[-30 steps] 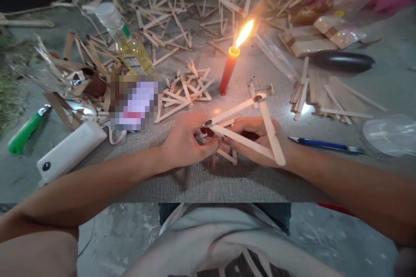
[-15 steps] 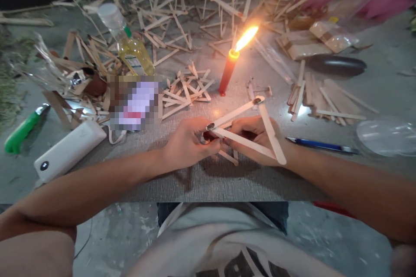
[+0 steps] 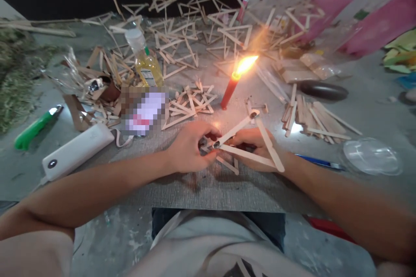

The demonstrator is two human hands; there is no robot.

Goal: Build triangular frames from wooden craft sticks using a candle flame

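Observation:
My right hand (image 3: 258, 146) is closed around a frame of joined craft sticks (image 3: 245, 154), which has an open triangle with dark spots at two corners. More sticks of the frame show below, between the hands. My left hand (image 3: 190, 147) curls its thumb and fingers about the frame's left corner. A small greyish piece shows inside that grip, too unclear to name. Just beyond the hands a lit red candle (image 3: 230, 93) stands tilted, its flame blown to the right. A small stick piece (image 3: 256, 107) lies close behind the frame's top corner.
Stick triangles (image 3: 190, 104) are heaped behind my left hand. Loose craft sticks (image 3: 325, 123), a blue pen (image 3: 320, 162) and a clear plastic lid (image 3: 372, 156) lie right. Leftward are a power bank (image 3: 78, 151), phone (image 3: 146, 112), green-handled knife (image 3: 37, 129) and yellow liquid bottle (image 3: 149, 71).
The view has tilted up, showing more of the table's far side. My left hand has shifted slightly left at the corner, its thumb and finger wider apart. The right hand keeps its hold.

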